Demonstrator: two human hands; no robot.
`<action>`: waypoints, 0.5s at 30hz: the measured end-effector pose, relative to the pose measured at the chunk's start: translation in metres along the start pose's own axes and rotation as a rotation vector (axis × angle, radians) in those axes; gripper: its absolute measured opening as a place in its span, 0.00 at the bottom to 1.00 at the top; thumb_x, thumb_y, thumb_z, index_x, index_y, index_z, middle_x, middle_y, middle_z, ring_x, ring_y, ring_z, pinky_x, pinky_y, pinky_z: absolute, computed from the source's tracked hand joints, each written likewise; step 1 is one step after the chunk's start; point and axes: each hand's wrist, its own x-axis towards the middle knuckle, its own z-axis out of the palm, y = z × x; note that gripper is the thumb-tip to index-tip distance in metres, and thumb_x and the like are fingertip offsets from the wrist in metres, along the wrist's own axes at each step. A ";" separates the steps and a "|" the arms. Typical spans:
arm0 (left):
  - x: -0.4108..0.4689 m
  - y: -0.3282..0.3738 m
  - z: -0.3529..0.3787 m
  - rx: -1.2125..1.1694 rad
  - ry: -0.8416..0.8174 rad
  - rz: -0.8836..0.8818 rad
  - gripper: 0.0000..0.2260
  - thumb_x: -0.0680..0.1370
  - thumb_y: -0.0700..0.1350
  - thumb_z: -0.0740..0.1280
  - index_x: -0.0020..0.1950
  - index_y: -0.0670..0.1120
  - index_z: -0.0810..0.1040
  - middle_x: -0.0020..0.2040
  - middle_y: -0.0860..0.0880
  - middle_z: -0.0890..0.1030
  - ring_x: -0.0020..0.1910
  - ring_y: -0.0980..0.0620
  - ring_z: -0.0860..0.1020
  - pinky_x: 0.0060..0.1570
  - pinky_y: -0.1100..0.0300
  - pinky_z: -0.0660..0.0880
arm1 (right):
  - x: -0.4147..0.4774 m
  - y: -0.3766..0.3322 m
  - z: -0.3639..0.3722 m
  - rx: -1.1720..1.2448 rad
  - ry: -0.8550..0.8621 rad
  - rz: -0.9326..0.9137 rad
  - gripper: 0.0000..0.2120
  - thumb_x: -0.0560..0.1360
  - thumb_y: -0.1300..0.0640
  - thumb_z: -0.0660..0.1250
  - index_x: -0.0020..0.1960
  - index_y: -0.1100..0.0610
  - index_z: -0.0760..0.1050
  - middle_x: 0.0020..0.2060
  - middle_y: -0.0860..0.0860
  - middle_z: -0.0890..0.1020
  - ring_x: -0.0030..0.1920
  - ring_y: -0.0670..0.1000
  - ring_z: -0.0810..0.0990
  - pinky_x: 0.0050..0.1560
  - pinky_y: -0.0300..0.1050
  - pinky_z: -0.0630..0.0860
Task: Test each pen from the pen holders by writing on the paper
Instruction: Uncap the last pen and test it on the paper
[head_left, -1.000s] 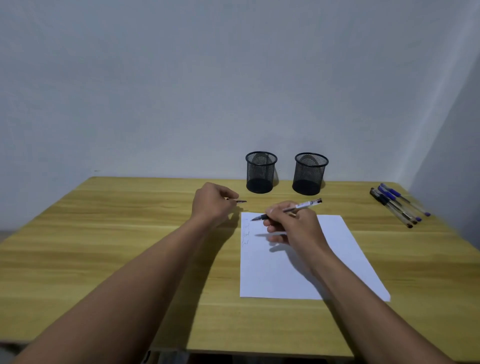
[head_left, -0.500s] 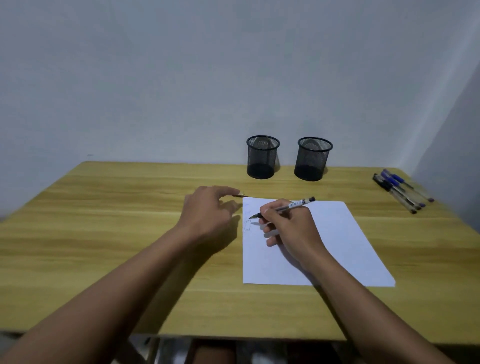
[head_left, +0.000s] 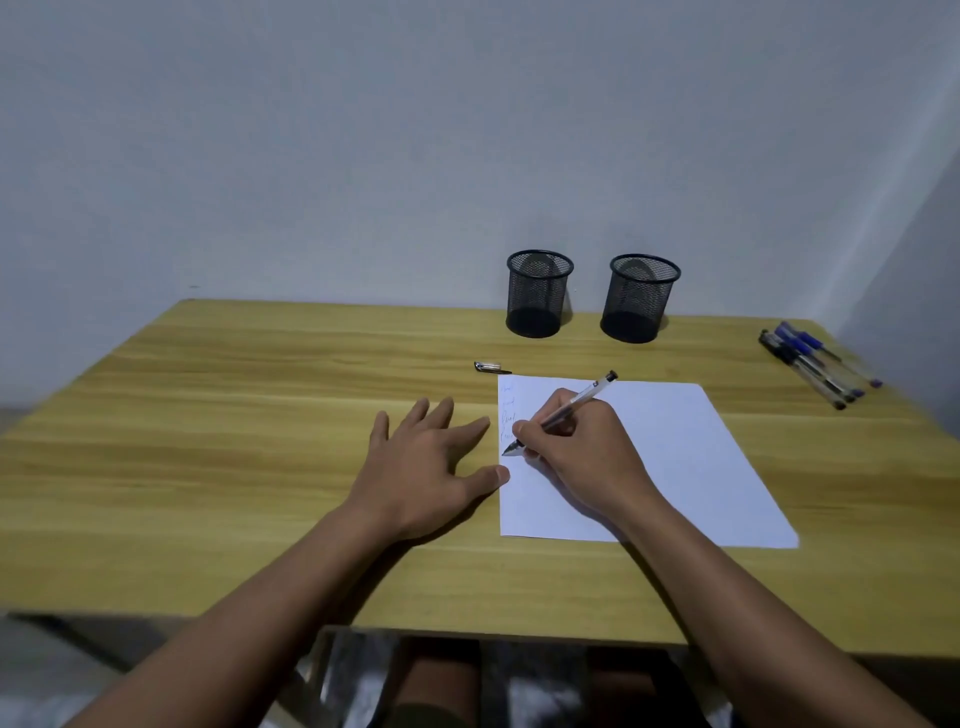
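Tabletop paper (head_left: 675, 467) lies under the pen (head_left: 571, 402), tip pointing near-left, tail far-right.

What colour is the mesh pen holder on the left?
Black wire mesh all over; the left pen holder shows best in the head view.

Left hand (head_left: 427, 470) flat, right hand (head_left: 577, 460) gripping a pen (head_left: 569, 408)
Both bare forearms (head_left: 249, 608) reach forward. The left hand lies palm down, fingers straight and spread. The right hand's thumb and fingers curl round the pen, its tip pointing down-left.
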 end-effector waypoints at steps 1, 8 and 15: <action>0.000 0.000 0.000 0.001 0.005 0.002 0.33 0.73 0.73 0.56 0.76 0.66 0.61 0.81 0.50 0.54 0.81 0.48 0.48 0.75 0.37 0.43 | 0.000 0.001 0.000 -0.009 -0.001 0.001 0.10 0.72 0.51 0.74 0.37 0.55 0.79 0.33 0.53 0.85 0.41 0.58 0.86 0.50 0.68 0.81; 0.000 -0.001 0.001 0.005 0.010 -0.002 0.32 0.73 0.73 0.56 0.76 0.66 0.61 0.81 0.50 0.54 0.81 0.49 0.47 0.75 0.37 0.43 | 0.002 -0.002 0.001 -0.092 0.070 -0.033 0.10 0.75 0.51 0.73 0.39 0.56 0.80 0.33 0.49 0.85 0.40 0.54 0.86 0.46 0.64 0.82; 0.000 -0.002 0.003 0.004 0.016 -0.005 0.33 0.71 0.75 0.54 0.76 0.67 0.61 0.81 0.51 0.55 0.81 0.50 0.48 0.76 0.38 0.43 | 0.000 0.001 -0.001 -0.095 0.052 -0.020 0.10 0.74 0.52 0.73 0.39 0.57 0.79 0.32 0.51 0.84 0.39 0.55 0.86 0.45 0.66 0.82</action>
